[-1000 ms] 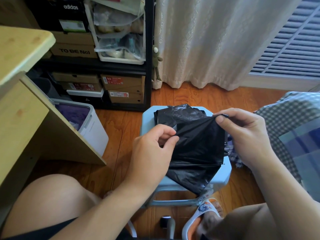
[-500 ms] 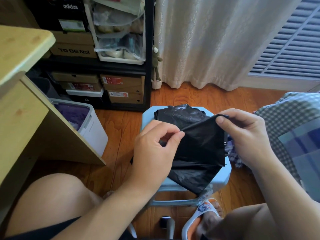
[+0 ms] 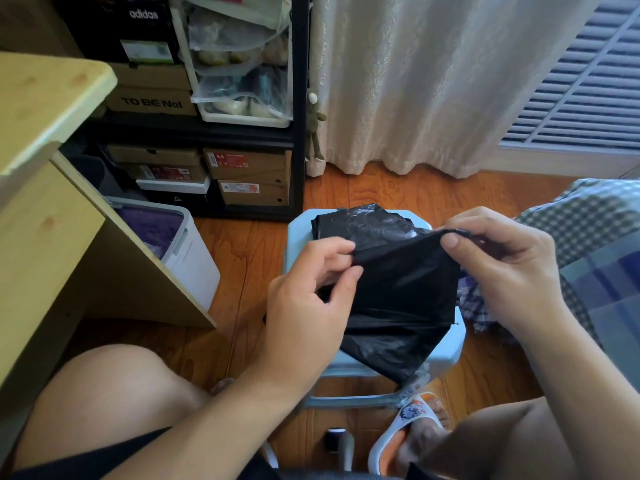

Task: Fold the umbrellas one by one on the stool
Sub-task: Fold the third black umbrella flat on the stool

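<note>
Left hand (image 3: 304, 299): thumb and forefinger pinch a fold of the black umbrella (image 3: 398, 292) at its 9 o'clock edge. Right hand (image 3: 502, 268): thumb and fingers pinch the canopy's top edge at 2 o'clock and hold it raised and taut.

Change over the last second: the left hand released its first pinch, opened briefly, and re-gripped slightly higher on the cloth; the right hand kept its grip. Judgement: the pleats are being gathered one at a time, so folding of this umbrella is mid-way.

The umbrella lies on the stool (image 3: 304, 233), its lower end overhanging the stool edge at 6 o'clock.

Count: one black umbrella in hand; checked cloth (image 3: 474, 303), possibly a second umbrella, at 3 o'clock of the stool; one stool; one slipper (image 3: 412, 410) at 6 o'clock.
</note>
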